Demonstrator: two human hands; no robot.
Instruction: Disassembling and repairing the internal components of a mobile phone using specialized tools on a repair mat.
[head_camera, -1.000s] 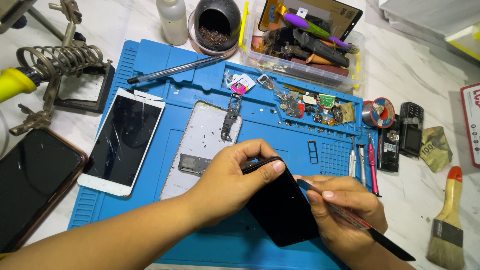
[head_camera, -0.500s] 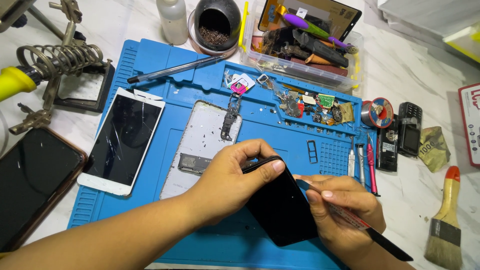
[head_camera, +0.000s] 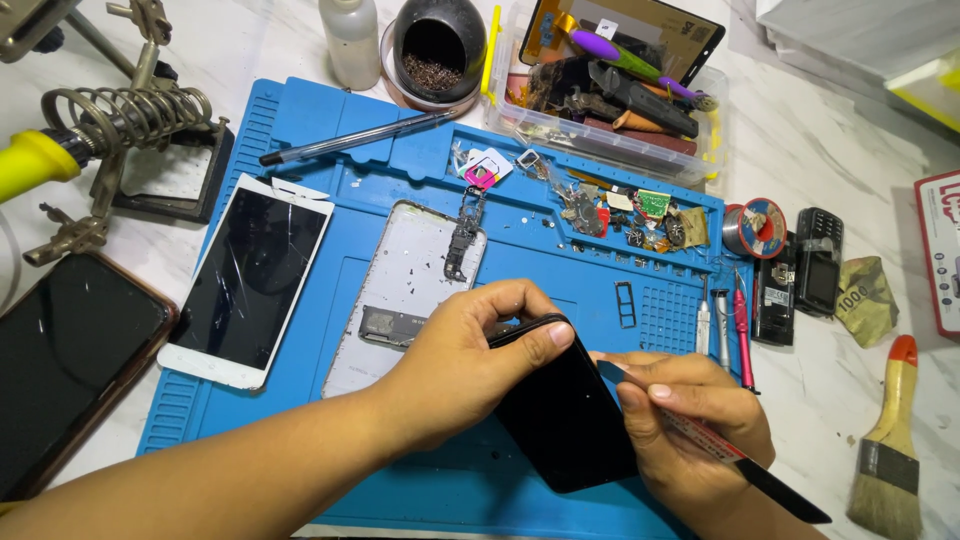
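Almost nothing has moved since the earlier frame: we still grip the black phone (head_camera: 562, 420) with our left hand (head_camera: 462, 352), fingers curled over its top edge, above the blue repair mat (head_camera: 300, 130), while our right hand (head_camera: 690, 425) still pinches a thin flat prying tool (head_camera: 735, 462) against the phone's right side. Behind the mat, a clear plastic box (head_camera: 610, 90) holds mixed tools and a purple-handled one. Beside it stands a dark round pot (head_camera: 438, 45) with brass wool inside, then a white bottle (head_camera: 351, 40). A mat compartment (head_camera: 620, 215) holds small parts. We count three more phones: one white cracked phone (head_camera: 248, 280), one open phone back (head_camera: 405, 285), one dark phone (head_camera: 70, 365). One red-edged package (head_camera: 942, 250) lies at right.
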